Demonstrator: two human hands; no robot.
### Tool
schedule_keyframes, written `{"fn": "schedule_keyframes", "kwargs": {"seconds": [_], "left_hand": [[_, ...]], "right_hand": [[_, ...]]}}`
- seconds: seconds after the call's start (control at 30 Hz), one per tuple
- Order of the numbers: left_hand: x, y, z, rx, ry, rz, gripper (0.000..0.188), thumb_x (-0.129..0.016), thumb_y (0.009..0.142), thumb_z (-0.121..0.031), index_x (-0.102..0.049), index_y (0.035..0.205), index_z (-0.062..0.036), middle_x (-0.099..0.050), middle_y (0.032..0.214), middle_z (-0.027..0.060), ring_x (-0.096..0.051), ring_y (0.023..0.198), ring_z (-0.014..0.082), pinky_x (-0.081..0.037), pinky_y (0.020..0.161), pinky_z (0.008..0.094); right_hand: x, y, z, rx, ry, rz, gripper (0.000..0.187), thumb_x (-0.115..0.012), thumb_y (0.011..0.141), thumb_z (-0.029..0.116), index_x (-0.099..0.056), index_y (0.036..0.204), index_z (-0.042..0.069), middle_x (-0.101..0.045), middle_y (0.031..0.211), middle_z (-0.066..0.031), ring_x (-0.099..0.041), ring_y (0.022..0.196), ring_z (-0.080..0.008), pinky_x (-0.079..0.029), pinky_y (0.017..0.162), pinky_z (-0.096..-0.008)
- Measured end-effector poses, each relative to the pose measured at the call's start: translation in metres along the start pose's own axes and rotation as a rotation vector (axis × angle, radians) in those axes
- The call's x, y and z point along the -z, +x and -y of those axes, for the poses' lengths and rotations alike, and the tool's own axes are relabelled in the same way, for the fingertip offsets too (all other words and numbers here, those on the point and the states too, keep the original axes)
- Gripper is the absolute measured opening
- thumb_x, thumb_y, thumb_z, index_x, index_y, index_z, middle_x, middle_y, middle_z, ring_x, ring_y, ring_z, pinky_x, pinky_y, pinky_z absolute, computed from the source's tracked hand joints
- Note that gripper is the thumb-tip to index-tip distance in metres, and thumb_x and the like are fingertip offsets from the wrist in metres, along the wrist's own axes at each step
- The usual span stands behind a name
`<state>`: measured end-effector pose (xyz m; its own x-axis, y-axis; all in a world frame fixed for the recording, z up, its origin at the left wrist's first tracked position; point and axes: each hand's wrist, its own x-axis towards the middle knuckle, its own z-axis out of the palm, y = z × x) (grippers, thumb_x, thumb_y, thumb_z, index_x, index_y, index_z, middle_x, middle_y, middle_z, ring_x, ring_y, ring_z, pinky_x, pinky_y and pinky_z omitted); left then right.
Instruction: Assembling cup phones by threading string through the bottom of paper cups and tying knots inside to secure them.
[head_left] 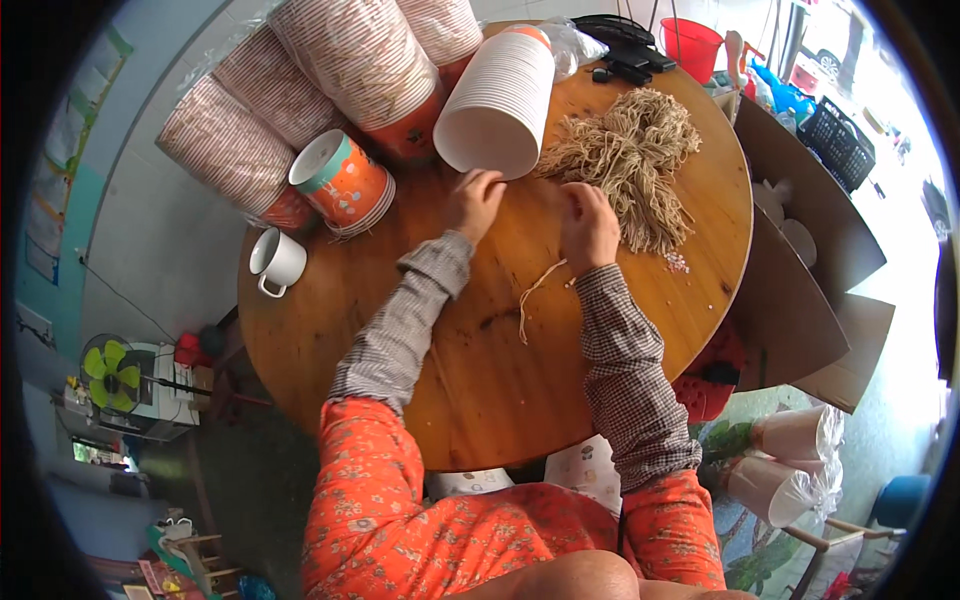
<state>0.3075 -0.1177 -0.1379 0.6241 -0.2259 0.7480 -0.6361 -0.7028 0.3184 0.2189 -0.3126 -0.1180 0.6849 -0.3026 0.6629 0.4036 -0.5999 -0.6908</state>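
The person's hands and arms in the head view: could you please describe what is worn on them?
The left hand and the right hand wear no gloves. The left sleeve is finely checked in grey and wrinkled; the right sleeve shows a dark-and-white check. Above these comes an orange-red floral garment.

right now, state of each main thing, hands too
White cup stack: on its side, mouth toward person
Left hand: fingers bent, near that stack's rim; hold unclear
Twine pile: loosely heaped
Right hand: fingers bent, beside pile; hold unclear
Loose strand: apart from pile
Orange-teal cups: nested, upright
Tall cup stacks: nested, in clear plastic
White mug: upright
Cardboard box: open
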Motion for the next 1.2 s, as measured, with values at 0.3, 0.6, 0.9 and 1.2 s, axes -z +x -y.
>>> {"fn": "schedule_keyframes", "kwargs": {"seconds": [0.3, 0.6, 0.9, 1.2], "left_hand": [[-0.04, 0.021, -0.012, 0.002, 0.368, 0.161, 0.02, -0.068, 0.081, -0.026, -0.062, 0.084, -0.007, -0.065, 0.09, 0.0081, -0.061, 0.089, 0.027, -0.049, 0.078, 0.0402], [-0.032, 0.028, -0.026, -0.003, 0.352, 0.108, 0.026, -0.07, 0.081, -0.029, -0.056, 0.082, -0.0068, -0.064, 0.086, 0.0093, -0.062, 0.082, 0.0288, -0.049, 0.072, 0.0425], [-0.059, 0.044, -0.044, 0.155, 0.24, 0.052, 0.02, -0.058, 0.083, -0.018, -0.054, 0.093, -0.0009, -0.061, 0.093, 0.0215, -0.062, 0.081, 0.0404, -0.052, 0.071, 0.0486], [-0.057, 0.032, -0.032, 0.445, 0.317, -0.069, 0.028, -0.052, 0.077, -0.011, -0.05, 0.102, 0.0004, -0.058, 0.096, 0.0261, -0.06, 0.083, 0.0417, -0.051, 0.066, 0.0499]], "right_hand": [[0.0, 0.003, -0.024, -0.213, -0.034, 0.071, 0.013, -0.056, 0.089, 0.015, -0.063, 0.098, 0.009, -0.063, 0.095, -0.0093, -0.062, 0.088, -0.0293, -0.05, 0.076, -0.0381], [-0.005, -0.001, -0.019, -0.122, -0.039, 0.122, 0.013, -0.059, 0.087, 0.014, -0.064, 0.097, 0.007, -0.063, 0.093, -0.0106, -0.063, 0.085, -0.0284, -0.05, 0.076, -0.0355], [-0.007, -0.005, -0.015, -0.103, -0.01, 0.118, 0.013, -0.057, 0.088, 0.016, -0.062, 0.098, 0.01, -0.061, 0.093, -0.0094, -0.062, 0.089, -0.0297, -0.049, 0.075, -0.0381], [-0.006, -0.004, -0.015, -0.131, -0.02, 0.146, 0.013, -0.058, 0.087, 0.012, -0.063, 0.099, 0.008, -0.062, 0.095, -0.0098, -0.062, 0.087, -0.0299, -0.05, 0.076, -0.0368]]}}
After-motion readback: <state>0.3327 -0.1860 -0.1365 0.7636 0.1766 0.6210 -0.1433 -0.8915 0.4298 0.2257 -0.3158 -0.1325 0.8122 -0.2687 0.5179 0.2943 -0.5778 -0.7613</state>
